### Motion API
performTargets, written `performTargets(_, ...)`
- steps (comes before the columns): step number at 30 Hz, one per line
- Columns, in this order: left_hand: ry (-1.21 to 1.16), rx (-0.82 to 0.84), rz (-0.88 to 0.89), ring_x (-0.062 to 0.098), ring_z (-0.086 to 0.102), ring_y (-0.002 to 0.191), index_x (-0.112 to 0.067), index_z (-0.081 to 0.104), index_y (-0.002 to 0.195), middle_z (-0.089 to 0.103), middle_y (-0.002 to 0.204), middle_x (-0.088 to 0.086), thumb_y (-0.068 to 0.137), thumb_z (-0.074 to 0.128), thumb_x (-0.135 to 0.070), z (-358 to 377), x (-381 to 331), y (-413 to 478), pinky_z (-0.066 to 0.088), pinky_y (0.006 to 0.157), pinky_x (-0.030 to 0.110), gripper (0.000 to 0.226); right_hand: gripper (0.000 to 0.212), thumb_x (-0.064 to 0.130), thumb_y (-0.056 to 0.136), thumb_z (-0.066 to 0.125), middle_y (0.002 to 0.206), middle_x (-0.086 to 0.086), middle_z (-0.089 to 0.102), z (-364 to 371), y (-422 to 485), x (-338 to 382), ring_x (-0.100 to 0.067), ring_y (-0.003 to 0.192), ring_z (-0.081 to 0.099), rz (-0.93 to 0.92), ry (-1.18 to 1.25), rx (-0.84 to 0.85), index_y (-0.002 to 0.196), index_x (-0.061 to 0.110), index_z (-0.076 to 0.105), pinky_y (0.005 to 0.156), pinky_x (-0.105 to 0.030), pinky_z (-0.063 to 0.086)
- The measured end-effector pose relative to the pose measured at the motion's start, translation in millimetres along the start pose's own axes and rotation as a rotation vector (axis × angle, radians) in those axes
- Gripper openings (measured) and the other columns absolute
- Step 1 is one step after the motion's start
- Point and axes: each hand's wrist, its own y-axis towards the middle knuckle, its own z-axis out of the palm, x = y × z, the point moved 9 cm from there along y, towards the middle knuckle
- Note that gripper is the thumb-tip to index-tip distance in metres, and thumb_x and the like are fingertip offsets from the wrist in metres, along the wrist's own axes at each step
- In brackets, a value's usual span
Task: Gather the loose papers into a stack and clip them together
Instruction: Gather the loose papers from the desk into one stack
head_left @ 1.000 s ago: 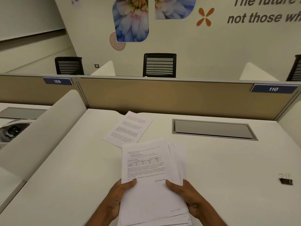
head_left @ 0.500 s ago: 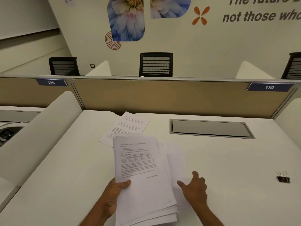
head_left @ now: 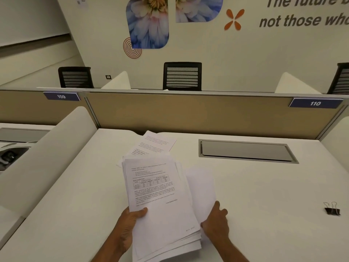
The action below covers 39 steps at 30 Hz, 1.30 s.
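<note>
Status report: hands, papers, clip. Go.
Left hand grips stack. Right hand touches loose sheet beside it. Far sheet behind stack, flat on desk. Clip far right, untouched; nothing blocking.

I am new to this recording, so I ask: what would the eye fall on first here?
The stack of papers at the middle of the white desk, gripped by the left hand. The right hand touches a blank sheet beside it, and a black clip lies alone far to the right.
</note>
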Motion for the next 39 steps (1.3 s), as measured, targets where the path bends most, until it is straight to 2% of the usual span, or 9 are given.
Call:
performTargets(7,-0.074,0.082,-0.021,0.04,0.07,0.103,-0.013,0.072,0.112,0.081,0.102,0.013,0.085,0.067,0.006,4,-5,-3,0.053,0.097,0.054,0.033,0.049,0.019,0.081,0.069,0.12,-0.01,0.062,-11,9,-14,-0.03,0.11,0.064,0.031,0.03,0.001,0.124,0.012,0.047,0.091,-0.041,0.056)
performTargets(10,-0.082,0.068,-0.04,0.04,0.069,0.102,-0.01,0.071,0.113,0.081,0.098,0.013,0.086,0.065,0.008,3,3,-2,0.049,0.103,0.057,0.033,0.076,0.039,0.077,0.077,0.129,-0.008,0.049,-6,-3,-4,-0.027,0.121,0.053,0.051,-0.125,-0.017,0.136,0.018,0.036,0.091,-0.041,0.052)
performTargets(13,-0.081,0.036,-0.063,0.043,0.067,0.107,-0.006,0.068,0.122,0.078,0.109,0.019,0.085,0.066,0.008,1,11,-1,0.047,0.106,0.061,0.039,0.095,0.036,0.075,0.081,0.135,-0.009,0.039,-5,-7,6,-0.027,0.124,0.047,0.042,-0.143,-0.05,0.148,0.019,0.022,0.09,-0.043,0.052)
performTargets(19,-0.108,0.013,-0.061,0.046,0.065,0.116,-0.007,0.064,0.131,0.071,0.124,0.023,0.08,0.072,0.006,-6,11,3,0.046,0.107,0.064,0.054,0.087,0.015,0.085,0.071,0.14,-0.016,0.035,-4,0,11,-0.033,0.125,0.048,0.03,-0.035,-0.031,0.153,0.012,0.017,0.094,-0.037,0.054)
performTargets(23,-0.119,0.026,-0.061,0.046,0.064,0.117,-0.007,0.063,0.134,0.071,0.126,0.023,0.077,0.073,0.005,-10,5,4,0.044,0.108,0.065,0.059,0.075,0.009,0.091,0.062,0.138,-0.018,0.046,0,-2,12,-0.034,0.123,0.057,0.007,0.065,-0.017,0.153,0.008,0.02,0.098,-0.039,0.051)
performTargets(27,-0.128,0.064,-0.074,0.046,0.065,0.117,-0.008,0.065,0.132,0.072,0.125,0.022,0.071,0.076,0.002,-13,0,3,0.045,0.108,0.064,0.062,0.059,-0.004,0.083,0.061,0.121,-0.017,0.063,-1,5,0,-0.034,0.107,0.064,0.049,0.335,0.047,0.138,0.002,0.043,0.092,-0.038,0.056)
performTargets(32,-0.174,0.14,-0.083,0.045,0.067,0.112,-0.008,0.07,0.12,0.077,0.115,0.02,0.083,0.068,0.006,-6,-3,-1,0.045,0.107,0.061,0.04,0.062,-0.009,0.076,0.071,0.123,-0.018,0.064,-9,8,-27,-0.03,0.098,0.061,0.147,0.69,0.116,0.134,0.001,0.052,0.084,-0.036,0.053)
performTargets(34,-0.201,0.147,-0.092,0.046,0.065,0.117,-0.007,0.069,0.123,0.075,0.119,0.021,0.082,0.068,0.005,-3,-1,0,0.044,0.109,0.062,0.043,0.047,-0.011,0.08,0.068,0.11,-0.013,0.071,-9,6,-30,-0.031,0.095,0.067,0.117,0.777,0.195,0.125,0.003,0.063,0.086,-0.042,0.06)
performTargets(39,-0.206,0.146,-0.11,0.044,0.066,0.114,-0.005,0.067,0.128,0.073,0.123,0.022,0.08,0.069,0.004,6,4,-1,0.049,0.104,0.056,0.049,0.03,-0.009,0.089,0.066,0.099,-0.008,0.081,-25,-8,-29,-0.028,0.088,0.077,-0.04,0.933,0.258,0.112,0.009,0.071,0.076,-0.034,0.062)
